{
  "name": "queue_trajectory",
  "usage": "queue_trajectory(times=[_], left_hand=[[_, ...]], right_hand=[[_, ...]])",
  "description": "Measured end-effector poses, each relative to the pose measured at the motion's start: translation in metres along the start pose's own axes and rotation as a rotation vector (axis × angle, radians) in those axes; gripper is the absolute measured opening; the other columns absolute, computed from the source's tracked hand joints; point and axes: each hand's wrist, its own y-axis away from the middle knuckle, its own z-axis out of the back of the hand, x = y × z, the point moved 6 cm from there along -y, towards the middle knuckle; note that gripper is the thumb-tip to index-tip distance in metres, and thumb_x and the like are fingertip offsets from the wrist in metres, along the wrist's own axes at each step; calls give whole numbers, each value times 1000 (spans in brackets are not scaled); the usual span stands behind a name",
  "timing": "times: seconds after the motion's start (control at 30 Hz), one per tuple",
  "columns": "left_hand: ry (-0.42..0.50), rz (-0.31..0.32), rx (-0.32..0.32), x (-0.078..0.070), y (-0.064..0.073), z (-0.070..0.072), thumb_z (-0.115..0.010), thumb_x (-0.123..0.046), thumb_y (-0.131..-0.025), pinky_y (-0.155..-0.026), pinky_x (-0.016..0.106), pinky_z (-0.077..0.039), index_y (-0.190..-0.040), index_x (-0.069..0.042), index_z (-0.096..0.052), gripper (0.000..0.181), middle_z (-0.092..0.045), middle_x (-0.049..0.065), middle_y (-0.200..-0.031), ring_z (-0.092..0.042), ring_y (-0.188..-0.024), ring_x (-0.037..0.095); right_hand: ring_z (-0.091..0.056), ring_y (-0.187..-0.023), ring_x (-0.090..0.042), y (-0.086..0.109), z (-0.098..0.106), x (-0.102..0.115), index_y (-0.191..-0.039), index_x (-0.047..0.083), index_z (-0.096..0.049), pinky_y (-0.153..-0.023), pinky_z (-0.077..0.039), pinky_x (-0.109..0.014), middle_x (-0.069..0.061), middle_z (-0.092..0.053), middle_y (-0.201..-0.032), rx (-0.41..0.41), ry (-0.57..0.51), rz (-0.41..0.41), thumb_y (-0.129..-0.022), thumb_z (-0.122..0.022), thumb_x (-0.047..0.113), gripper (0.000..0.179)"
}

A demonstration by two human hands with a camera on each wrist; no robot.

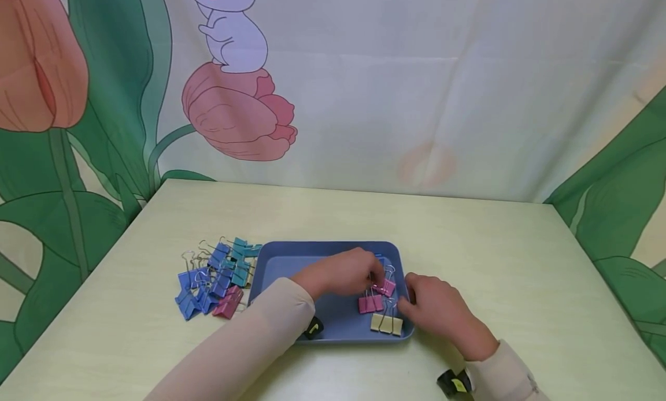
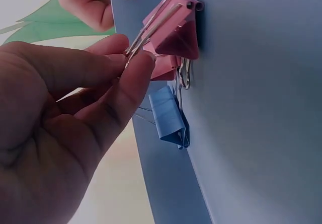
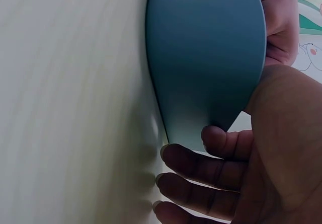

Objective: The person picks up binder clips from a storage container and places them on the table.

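Observation:
In the head view my left hand reaches over the right part of a blue tray. Its thumb and fingertips pinch the wire handles of a pink binder clip, whose body sits at the tray floor. A second pink binder clip lies just beyond, partly behind the first in the left wrist view. Farther back is a blue binder clip; a pale yellow binder clip lies nearer me. My right hand holds the tray's right side, thumb at the rim and fingers against the outer wall.
Left of the tray several blue, teal and pink binder clips lie heaped on the pale wooden table. Some touch or overlap the tray's left edge in this view. A printed curtain hangs behind the table.

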Motion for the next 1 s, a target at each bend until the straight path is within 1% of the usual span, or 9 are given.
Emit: queue_trajectory(times=[0.1, 0.2, 0.33, 0.43, 0.6, 0.83, 1.0], left_hand=[[-5, 13, -11, 1, 1, 1, -55, -5, -94, -75, 16, -51, -105, -11, -74, 23, -70, -1, -100, -58, -85, 8], [-12, 11, -27, 0, 3, 3, -55, -4, -93, -74, 16, -51, -101, -11, -75, 23, -70, -2, -98, -58, -83, 8], [-11, 28, -36, -2, 6, 7, -55, -3, -92, -71, 16, -51, -98, -11, -76, 23, -70, -3, -94, -58, -79, 7], [-10, 54, -39, -2, 8, 10, -56, -3, -92, -69, 16, -50, -99, -10, -76, 23, -70, -2, -93, -58, -76, 7], [-15, 80, -57, -3, 12, 16, -55, -2, -91, -70, 17, -52, -102, -10, -76, 25, -71, -1, -98, -59, -75, 7], [12, 74, -92, -4, 18, 27, -52, 1, -91, -72, 18, -53, -101, -8, -76, 28, -72, 1, -100, -60, -79, 8], [3, 65, -125, -6, 25, 36, -51, 1, -91, -75, 19, -54, -99, -8, -77, 28, -71, 1, -103, -60, -82, 8]], right_hand=[[-44, -53, -13, -1, -1, 0, -73, 15, -49, -47, -32, -27, 2, -45, -58, 0, 0, 6, -84, -62, 27, 21], [-44, -52, -13, 0, -1, 0, -72, 16, -48, -46, -31, -27, 3, -45, -58, -4, 3, 10, -83, -62, 27, 21], [-44, -52, -14, 0, -1, 0, -72, 16, -48, -46, -31, -27, 3, -44, -58, -8, 4, 9, -83, -62, 27, 21], [-44, -52, -14, 0, -2, -1, -73, 16, -48, -46, -31, -27, 3, -44, -58, -8, 3, 4, -83, -62, 27, 20], [-44, -53, -14, 0, -3, -2, -74, 15, -49, -46, -30, -27, 2, -44, -59, -4, 4, -3, -83, -61, 26, 19], [-44, -53, -14, -1, -3, -3, -75, 15, -49, -47, -31, -27, 2, -45, -59, 1, 5, -8, -84, -61, 26, 19], [-44, -53, -14, 0, -1, -1, -74, 15, -49, -47, -31, -27, 1, -45, -59, 1, 0, -8, -83, -61, 26, 19]])
